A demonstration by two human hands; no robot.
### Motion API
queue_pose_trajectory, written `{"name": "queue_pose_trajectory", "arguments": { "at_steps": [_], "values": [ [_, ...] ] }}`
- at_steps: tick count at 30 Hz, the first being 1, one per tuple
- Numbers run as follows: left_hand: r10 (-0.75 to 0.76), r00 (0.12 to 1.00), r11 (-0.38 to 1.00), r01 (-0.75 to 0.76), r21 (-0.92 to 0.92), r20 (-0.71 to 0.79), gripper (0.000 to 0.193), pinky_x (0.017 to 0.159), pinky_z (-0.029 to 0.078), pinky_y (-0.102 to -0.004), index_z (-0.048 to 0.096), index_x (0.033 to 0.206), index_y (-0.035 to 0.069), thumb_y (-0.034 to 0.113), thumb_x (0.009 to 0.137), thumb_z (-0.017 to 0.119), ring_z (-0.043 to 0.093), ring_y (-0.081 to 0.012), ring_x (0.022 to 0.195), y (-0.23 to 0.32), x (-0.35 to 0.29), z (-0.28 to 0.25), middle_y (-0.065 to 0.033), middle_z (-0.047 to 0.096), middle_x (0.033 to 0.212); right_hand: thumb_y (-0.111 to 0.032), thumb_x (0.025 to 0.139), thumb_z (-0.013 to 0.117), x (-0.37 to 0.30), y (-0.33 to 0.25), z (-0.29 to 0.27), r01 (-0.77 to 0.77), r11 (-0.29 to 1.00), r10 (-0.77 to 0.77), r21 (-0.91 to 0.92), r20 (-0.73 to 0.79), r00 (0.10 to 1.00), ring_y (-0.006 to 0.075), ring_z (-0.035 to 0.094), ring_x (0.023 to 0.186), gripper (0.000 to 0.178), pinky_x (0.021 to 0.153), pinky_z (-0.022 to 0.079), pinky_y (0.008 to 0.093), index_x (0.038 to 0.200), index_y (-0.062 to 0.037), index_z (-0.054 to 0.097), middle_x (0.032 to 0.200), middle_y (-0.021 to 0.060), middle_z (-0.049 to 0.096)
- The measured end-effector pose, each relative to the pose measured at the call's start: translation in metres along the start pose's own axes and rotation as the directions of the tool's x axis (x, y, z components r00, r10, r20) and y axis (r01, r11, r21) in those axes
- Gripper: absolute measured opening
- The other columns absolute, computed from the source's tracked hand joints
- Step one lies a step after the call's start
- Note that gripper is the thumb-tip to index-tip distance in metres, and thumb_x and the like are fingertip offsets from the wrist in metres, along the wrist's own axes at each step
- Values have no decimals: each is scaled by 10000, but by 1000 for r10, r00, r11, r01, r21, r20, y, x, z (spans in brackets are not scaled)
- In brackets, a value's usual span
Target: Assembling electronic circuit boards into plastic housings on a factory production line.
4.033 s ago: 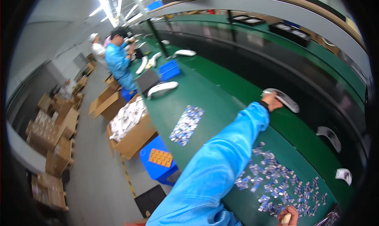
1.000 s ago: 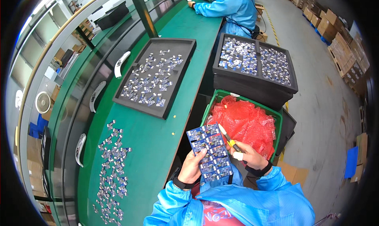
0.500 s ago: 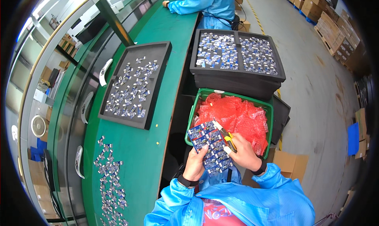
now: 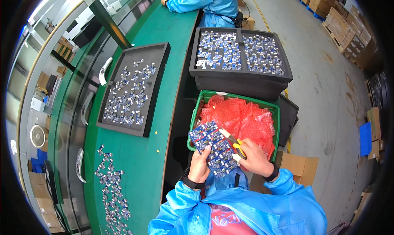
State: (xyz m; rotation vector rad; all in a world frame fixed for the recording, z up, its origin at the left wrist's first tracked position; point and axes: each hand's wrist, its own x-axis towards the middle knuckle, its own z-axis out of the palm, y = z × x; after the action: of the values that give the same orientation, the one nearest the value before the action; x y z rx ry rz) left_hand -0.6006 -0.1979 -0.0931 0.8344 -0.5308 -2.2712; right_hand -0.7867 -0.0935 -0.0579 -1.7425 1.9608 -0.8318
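In my left hand (image 4: 199,167) is a panel of blue circuit boards (image 4: 216,149), gripped at its left edge with the thumb on top. It tilts over the near part of a green crate (image 4: 278,126). My right hand (image 4: 257,160) is closed round a pair of pliers (image 4: 238,147) with yellow and black handles. The light tip of the pliers points up and left, beside the panel's upper right edge; I cannot tell whether it touches. Red bubble wrap (image 4: 242,116) fills the crate.
A green workbench (image 4: 147,169) on the left bears loose small circuit boards (image 4: 111,185) and a black tray (image 4: 152,107) of more. Beyond the crate, stacked black trays (image 4: 242,81) hold several boards. A co-worker (image 4: 205,3) in blue sits at the far end. Cardboard boxes (image 4: 298,169) stand at right.
The surroundings have shifted slightly left in the view. The panel has moved a little up and left, and the pliers remain in my right hand.
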Motion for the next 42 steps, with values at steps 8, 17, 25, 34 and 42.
{"name": "queue_pose_trajectory", "arguments": {
  "at_steps": [8,17,25,34,42],
  "values": [
    [16,999,991,-11,-132,39,279,929,516,-406,540,1239,31,106,971,520,635,-232,1053,13,10,-8,-100,636,1177,-273,897,654,1,22,-17,-237,757,-31,609,396,918,202,514,915,293,811,417,330,999,-8,583,948,92,508],
    [1,999,986,5,-166,40,290,933,516,-410,528,1256,24,96,976,508,630,-237,1062,12,13,-14,-102,633,1176,-284,902,646,2,21,-17,-235,797,-20,557,412,911,206,519,902,300,791,417,339,1008,-9,587,919,92,528],
    [31,999,993,-30,-118,12,291,929,518,-395,529,1260,50,96,974,518,630,-222,1057,15,16,-12,-86,628,1186,-259,911,617,7,6,-19,-221,878,16,425,436,900,151,510,906,311,812,418,298,1067,3,563,947,51,525],
    [-1,999,994,6,-113,45,286,925,518,-382,523,1256,36,92,976,513,631,-214,1051,21,17,-10,-78,634,1167,-280,928,598,5,16,-23,-558,451,111,697,576,810,106,501,945,322,849,411,277,1082,2,584,1012,20,569],
    [31,997,994,-38,-98,-74,296,920,520,-401,518,1259,41,86,966,520,633,-225,1044,11,20,-5,-91,630,1171,-288,898,634,8,9,-21,-239,954,181,181,289,940,223,551,881,330,765,433,349,1026,12,586,923,102,519]
  ]
}}
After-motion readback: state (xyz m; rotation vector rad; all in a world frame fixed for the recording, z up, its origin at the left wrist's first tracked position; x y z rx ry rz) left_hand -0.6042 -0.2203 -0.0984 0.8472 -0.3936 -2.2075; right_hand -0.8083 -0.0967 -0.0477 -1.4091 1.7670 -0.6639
